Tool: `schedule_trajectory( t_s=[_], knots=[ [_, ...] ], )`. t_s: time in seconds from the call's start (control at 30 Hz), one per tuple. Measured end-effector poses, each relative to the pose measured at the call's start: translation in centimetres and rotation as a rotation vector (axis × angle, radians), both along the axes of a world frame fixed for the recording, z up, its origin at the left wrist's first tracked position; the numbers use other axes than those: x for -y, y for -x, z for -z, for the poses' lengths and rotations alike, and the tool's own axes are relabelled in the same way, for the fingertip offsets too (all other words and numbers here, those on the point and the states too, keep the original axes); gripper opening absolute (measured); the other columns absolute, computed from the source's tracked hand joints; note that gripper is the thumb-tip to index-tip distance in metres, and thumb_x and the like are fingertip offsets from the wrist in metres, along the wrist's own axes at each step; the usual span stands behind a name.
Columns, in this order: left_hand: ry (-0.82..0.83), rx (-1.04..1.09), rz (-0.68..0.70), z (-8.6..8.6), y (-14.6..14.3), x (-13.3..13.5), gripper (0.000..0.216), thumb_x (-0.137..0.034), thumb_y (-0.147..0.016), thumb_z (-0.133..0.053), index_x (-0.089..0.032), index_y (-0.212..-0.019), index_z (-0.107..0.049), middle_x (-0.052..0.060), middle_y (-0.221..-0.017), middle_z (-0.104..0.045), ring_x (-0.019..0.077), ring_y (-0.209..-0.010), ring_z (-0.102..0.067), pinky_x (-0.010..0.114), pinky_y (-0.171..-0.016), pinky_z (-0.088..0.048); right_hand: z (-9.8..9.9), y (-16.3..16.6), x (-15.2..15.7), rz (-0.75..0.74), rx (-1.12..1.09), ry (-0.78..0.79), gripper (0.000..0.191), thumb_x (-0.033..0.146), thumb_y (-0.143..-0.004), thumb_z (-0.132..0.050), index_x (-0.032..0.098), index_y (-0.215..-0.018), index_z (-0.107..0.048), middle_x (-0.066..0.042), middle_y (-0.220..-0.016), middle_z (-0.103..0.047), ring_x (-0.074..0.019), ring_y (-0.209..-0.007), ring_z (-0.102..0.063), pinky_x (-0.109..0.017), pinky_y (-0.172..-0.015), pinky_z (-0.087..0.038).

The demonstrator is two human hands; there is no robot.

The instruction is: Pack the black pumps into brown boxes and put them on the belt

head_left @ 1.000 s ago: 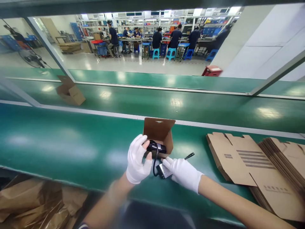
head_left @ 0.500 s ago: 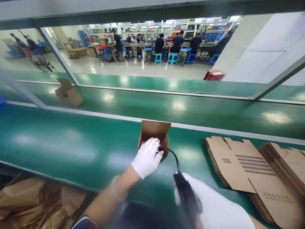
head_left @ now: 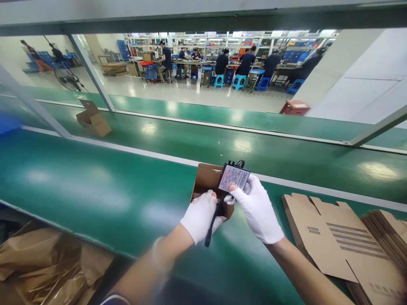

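A small open cardboard box stands on the green work surface with its back flap upright. My left hand, in a white glove with bare fingertips, closes on its near side; the fingers reach inside and the thumb is by the front wall. My right hand, gloved the same way, grips a black power adapter over the box's right edge. Its pale printed label faces me, with my thumb on the label. A black cable hangs down in front of the box, and more cable loops behind the adapter. The box's contents are mostly hidden.
Flat cardboard blanks lie stacked at the right. Brown paper fills a container at lower left. Another open box stands beyond the white rail. Metal frame bars cross overhead, and people sit at benches in the background.
My right hand has moved up and forward, bringing the adapter from near me to the box's right edge, label now showing. My left hand has shifted from the cable to the box's near wall.
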State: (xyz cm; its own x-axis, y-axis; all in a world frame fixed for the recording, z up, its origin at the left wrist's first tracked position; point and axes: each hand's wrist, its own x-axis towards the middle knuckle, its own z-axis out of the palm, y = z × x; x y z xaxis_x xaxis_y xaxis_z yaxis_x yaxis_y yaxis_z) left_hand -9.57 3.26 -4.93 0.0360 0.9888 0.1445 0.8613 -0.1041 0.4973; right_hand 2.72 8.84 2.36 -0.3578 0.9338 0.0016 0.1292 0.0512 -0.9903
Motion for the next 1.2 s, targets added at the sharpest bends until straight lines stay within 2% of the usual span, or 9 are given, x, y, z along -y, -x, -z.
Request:
schedule_trajectory(
  t_s=[0.13,0.27,0.33,0.43,0.63,0.83,0.97,1.07,1.2],
  knots=[
    [-0.029,0.058,0.012,0.3,0.4,0.0,0.055,-0.032,-0.071,-0.068,-0.013,-0.117,-0.043,0.015,-0.113,-0.055,0.0308,-0.105,-0.054,0.046,-0.088,-0.049,2.9,0.5,-1.1,0.129,0.388,-0.350,0.046,0.035,-0.084,-0.054,0.019,-0.124,-0.036,-0.011,-0.113,-0.060,-0.0223,-0.090,-0.064,-0.035,-0.081,-0.052],
    [-0.003,0.003,0.057,0.1,0.6,0.6,0.046,-0.025,-0.075,-0.064,-0.014,-0.115,-0.046,0.014,-0.113,-0.054,0.0300,-0.106,-0.053,0.047,-0.091,-0.048,3.6,0.8,-1.5,-0.171,1.030,-0.800,0.034,0.027,-0.090,-0.043,0.018,-0.123,-0.043,-0.012,-0.104,-0.063,-0.0270,-0.085,-0.065,-0.038,-0.069,-0.053],
    [0.013,-0.038,0.063,-0.1,0.6,1.3,0.041,-0.019,-0.076,-0.060,-0.014,-0.114,-0.047,0.013,-0.113,-0.054,0.0298,-0.106,-0.052,0.047,-0.090,-0.048,3.2,1.6,-1.4,-0.313,1.314,-0.896,0.029,0.020,-0.091,-0.038,0.018,-0.117,-0.048,-0.011,-0.093,-0.064,-0.0260,-0.071,-0.065,-0.035,-0.057,-0.051],
    [0.010,-0.084,0.055,-0.4,1.0,2.8,0.038,-0.013,-0.079,-0.052,-0.015,-0.116,-0.046,0.012,-0.118,-0.053,0.0285,-0.108,-0.052,0.043,-0.085,-0.052,2.9,3.5,-1.6,-0.372,1.534,-0.872,0.032,0.006,-0.086,-0.033,0.014,-0.110,-0.051,-0.012,-0.085,-0.062,-0.0246,-0.066,-0.065,-0.032,-0.053,-0.049],
    [-0.059,-0.121,0.079,-0.3,2.2,4.4,0.037,-0.011,-0.084,-0.045,-0.014,-0.120,-0.043,0.012,-0.118,-0.056,0.0269,-0.106,-0.055,0.042,-0.083,-0.054,3.2,4.8,-3.1,-0.622,1.565,-0.752,0.024,0.004,-0.081,-0.044,0.009,-0.100,-0.057,-0.014,-0.084,-0.063,-0.0254,-0.072,-0.066,-0.031,-0.057,-0.048],
    [-0.051,-0.060,0.108,-0.1,2.8,4.2,0.036,-0.011,-0.083,-0.045,-0.016,-0.119,-0.044,0.010,-0.121,-0.056,0.0253,-0.108,-0.055,0.041,-0.086,-0.054,1.2,-0.1,-1.1,-0.905,1.451,-1.273,0.023,0.001,-0.071,-0.048,0.016,-0.081,-0.062,-0.008,-0.078,-0.061,-0.0237,-0.067,-0.060,-0.033,-0.056,-0.042],
    [-0.034,-0.035,0.121,-0.1,3.0,4.3,0.037,-0.011,-0.084,-0.043,-0.017,-0.121,-0.043,0.009,-0.122,-0.056,0.0249,-0.110,-0.054,0.042,-0.088,-0.053,2.1,-2.3,-1.0,-0.860,1.341,-1.434,0.018,0.000,-0.068,-0.049,0.016,-0.070,-0.058,-0.005,-0.063,-0.057,-0.0198,-0.058,-0.055,-0.030,-0.053,-0.034],
    [-0.041,-0.041,0.133,-0.1,3.1,4.3,0.036,-0.012,-0.085,-0.044,-0.016,-0.121,-0.043,0.010,-0.120,-0.057,0.0251,-0.109,-0.054,0.041,-0.088,-0.053,2.2,-1.4,-1.9,-0.756,1.360,-1.298,0.018,0.007,-0.080,-0.044,0.017,-0.074,-0.058,-0.005,-0.061,-0.057,-0.0195,-0.054,-0.055,-0.029,-0.050,-0.031],
    [-0.049,-0.077,0.152,-0.1,3.1,4.4,0.037,-0.014,-0.085,-0.045,-0.016,-0.122,-0.043,0.010,-0.119,-0.058,0.0260,-0.107,-0.055,0.041,-0.085,-0.054,0.7,2.2,-3.1,-0.667,1.572,-0.954,0.019,0.020,-0.087,-0.045,0.014,-0.081,-0.063,-0.012,-0.068,-0.063,-0.0287,-0.063,-0.063,-0.032,-0.052,-0.039]
  ],
)
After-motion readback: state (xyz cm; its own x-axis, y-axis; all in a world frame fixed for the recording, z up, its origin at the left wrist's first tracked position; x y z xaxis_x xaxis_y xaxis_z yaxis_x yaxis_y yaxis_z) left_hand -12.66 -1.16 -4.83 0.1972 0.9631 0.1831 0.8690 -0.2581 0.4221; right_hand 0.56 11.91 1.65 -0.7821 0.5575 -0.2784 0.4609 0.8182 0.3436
